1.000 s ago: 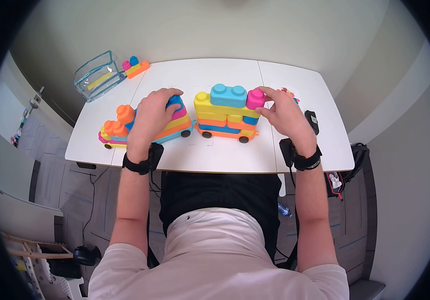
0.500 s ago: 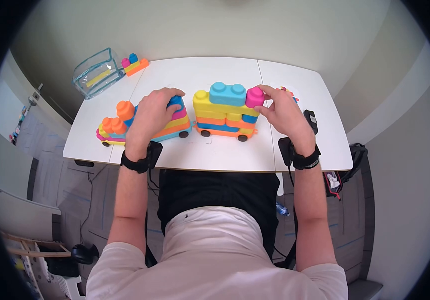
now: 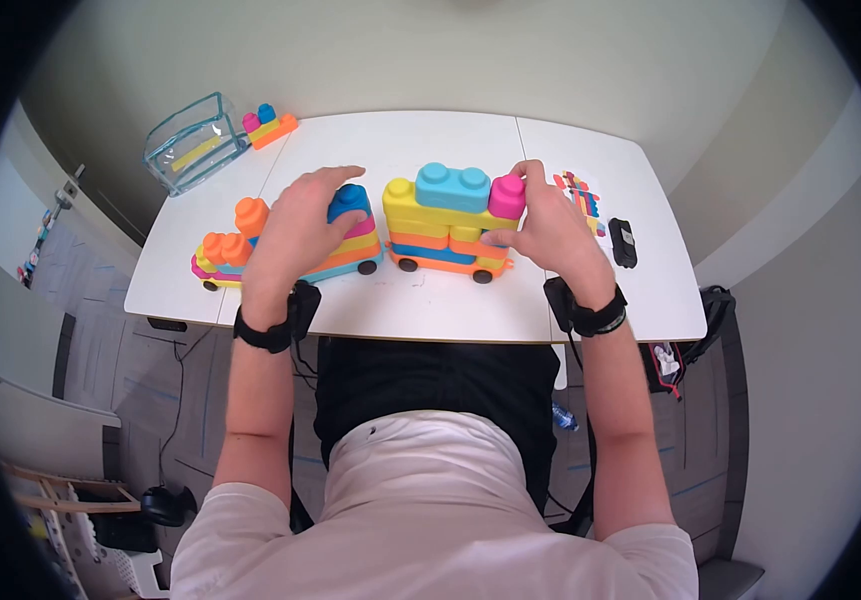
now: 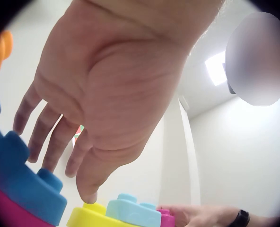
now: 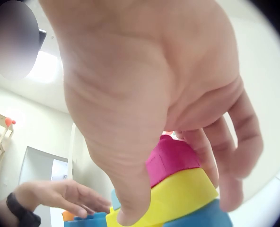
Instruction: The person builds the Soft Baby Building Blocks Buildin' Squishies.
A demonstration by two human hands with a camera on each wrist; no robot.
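Note:
Two wheeled block vehicles stand on the white table. My left hand (image 3: 295, 225) is held above and beside the left vehicle (image 3: 348, 263), near its blue block (image 3: 348, 200); in the left wrist view the fingers hang apart and fairly straight over the blue studs (image 4: 50, 178). The right vehicle (image 3: 435, 240) carries a light blue block (image 3: 450, 188) and a pink block (image 3: 507, 197) on top. My right hand (image 3: 555, 225) straddles its right end, thumb against the near side by the yellow block (image 5: 182, 194), fingers around the far side, partly hidden.
A clear zip case (image 3: 190, 150) and a small block stack (image 3: 270, 130) sit at the back left. Small colourful pieces (image 3: 582, 200) and a black device (image 3: 623, 243) lie right of my right hand. The table's front edge (image 3: 430, 341) is near me.
My right thumb has moved down from the pink block to the vehicle's side. My left index finger has lifted off the blue block, which shows more. The view has shifted slightly.

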